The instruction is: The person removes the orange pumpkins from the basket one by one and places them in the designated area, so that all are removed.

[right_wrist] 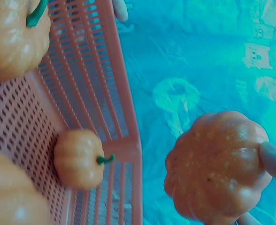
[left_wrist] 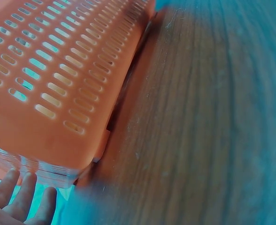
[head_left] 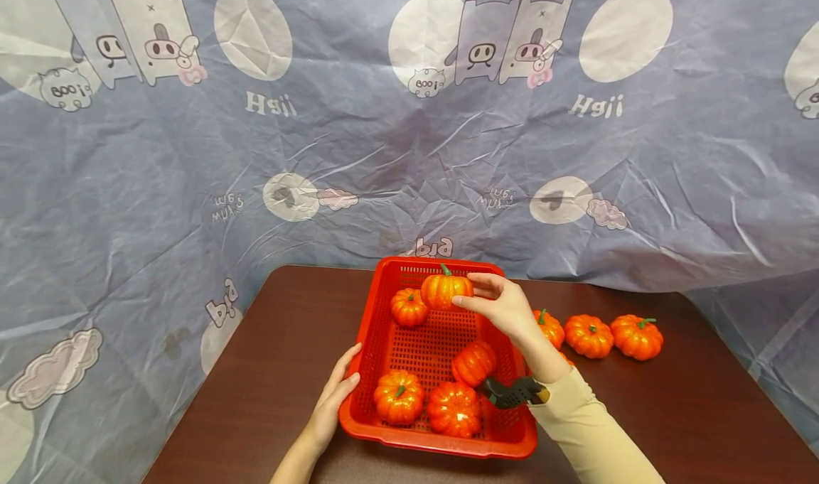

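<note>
Over the far part of a red plastic basket [head_left: 362, 370], my right hand [head_left: 508, 306] pinches a small orange pumpkin [head_left: 441, 292] with a green stem. The right wrist view shows this pumpkin [right_wrist: 218, 166] from below, with fingertips at its side. My left hand [head_left: 329, 399] touches the basket's left wall, its fingers extended; in the left wrist view those fingers [left_wrist: 23, 199] lie against the slotted side [left_wrist: 49, 70]. Inside the basket are several pumpkins: one [head_left: 409, 308] at the far left, one [head_left: 474, 363] on its side at the right, and two [head_left: 399, 397] near the front.
To the right of the basket, several more pumpkins [head_left: 589, 336] stand in a row on the dark brown table [head_left: 256, 370]. A grey-blue cloth [head_left: 358, 143] with cartoon prints hangs behind the table. A black strap device [head_left: 512, 393] is on my right wrist.
</note>
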The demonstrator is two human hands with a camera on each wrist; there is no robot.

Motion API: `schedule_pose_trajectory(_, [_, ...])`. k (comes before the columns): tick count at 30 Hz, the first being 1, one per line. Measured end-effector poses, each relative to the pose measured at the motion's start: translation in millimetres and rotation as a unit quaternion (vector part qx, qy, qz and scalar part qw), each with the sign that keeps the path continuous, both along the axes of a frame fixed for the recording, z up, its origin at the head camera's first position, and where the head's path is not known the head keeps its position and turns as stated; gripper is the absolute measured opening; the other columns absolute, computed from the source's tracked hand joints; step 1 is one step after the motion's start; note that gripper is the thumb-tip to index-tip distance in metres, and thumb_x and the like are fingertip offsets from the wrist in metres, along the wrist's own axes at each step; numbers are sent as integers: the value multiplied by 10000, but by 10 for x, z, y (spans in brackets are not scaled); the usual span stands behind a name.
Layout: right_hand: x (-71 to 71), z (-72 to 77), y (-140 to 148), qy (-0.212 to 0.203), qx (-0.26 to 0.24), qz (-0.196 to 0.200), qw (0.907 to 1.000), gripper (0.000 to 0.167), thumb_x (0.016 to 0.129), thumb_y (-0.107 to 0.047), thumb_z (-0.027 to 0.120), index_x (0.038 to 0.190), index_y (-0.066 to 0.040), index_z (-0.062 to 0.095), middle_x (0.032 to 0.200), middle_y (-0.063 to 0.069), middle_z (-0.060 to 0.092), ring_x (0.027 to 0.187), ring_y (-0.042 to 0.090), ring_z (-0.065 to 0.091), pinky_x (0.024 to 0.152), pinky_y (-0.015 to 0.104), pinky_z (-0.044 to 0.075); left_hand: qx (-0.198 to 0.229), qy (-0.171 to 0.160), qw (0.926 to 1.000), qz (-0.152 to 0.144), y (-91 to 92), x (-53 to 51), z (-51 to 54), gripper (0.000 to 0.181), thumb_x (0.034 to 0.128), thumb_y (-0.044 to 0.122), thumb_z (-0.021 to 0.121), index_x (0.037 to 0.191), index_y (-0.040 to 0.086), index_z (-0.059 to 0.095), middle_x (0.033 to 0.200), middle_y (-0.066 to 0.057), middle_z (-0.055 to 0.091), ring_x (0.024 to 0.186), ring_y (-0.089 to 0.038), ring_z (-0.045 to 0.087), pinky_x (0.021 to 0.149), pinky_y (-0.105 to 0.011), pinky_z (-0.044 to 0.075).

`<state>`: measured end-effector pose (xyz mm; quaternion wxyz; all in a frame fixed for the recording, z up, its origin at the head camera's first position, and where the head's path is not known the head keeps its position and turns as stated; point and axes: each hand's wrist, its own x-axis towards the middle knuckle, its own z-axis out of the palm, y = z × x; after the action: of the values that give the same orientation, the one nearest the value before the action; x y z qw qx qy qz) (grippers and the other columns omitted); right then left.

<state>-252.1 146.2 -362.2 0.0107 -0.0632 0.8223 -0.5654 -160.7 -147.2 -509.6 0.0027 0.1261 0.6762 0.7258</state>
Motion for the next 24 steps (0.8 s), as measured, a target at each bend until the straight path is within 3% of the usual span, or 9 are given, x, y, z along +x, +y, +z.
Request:
schedule_pose_trajectory(9, [138, 20, 399, 154, -247, -275, 9992, 666, 758, -253, 794, 1312, -10, 514, 1274, 177, 550, 1133, 270, 540, 812, 195, 469, -76, -10, 10000, 42, 0, 1, 4, 483, 989, 215, 378, 1463, 233, 291, 1521, -52, 209, 1354, -228, 222, 1011, -184, 253])
schedule_pose_trajectory(13, [215, 8, 578, 265, -338, -452, 9981, 646, 776, -216, 781, 1315, 9, 504, 1249, 189, 558, 1052, 165, 586, 797, 162, 468, -55, 77, 9999, 43, 0, 0, 1, 483, 990, 202, 372, 1466, 211, 289, 1519, -71, 217, 1347, -223, 243, 1013, -192, 261])
schedule_pose_trajectory(18, [304, -31, 811, 372, -324, -628, 9968, 658, 786, -206, 773, 1330, 21, 481, 1197, 80, 590, 950, 26, 595, 784, 155, 473, -60, 119, 9999, 57, 2, -2, -4, 483, 990, 199, 374, 1466, 201, 289, 1515, -79, 226, 1338, -195, 268, 1014, -193, 266])
schedule_pose_trajectory(24, [412, -150, 1070, 290, -131, -860, 9958, 661, 793, -261, 765, 1354, -56, 481, 1210, -49, 549, 949, -50, 566, 780, 132, 463, -19, 103, 9999, 26, 4, -3, -2, 482, 991, 197, 373, 1466, 202, 288, 1511, -84, 232, 1331, -202, 281, 1011, -199, 278])
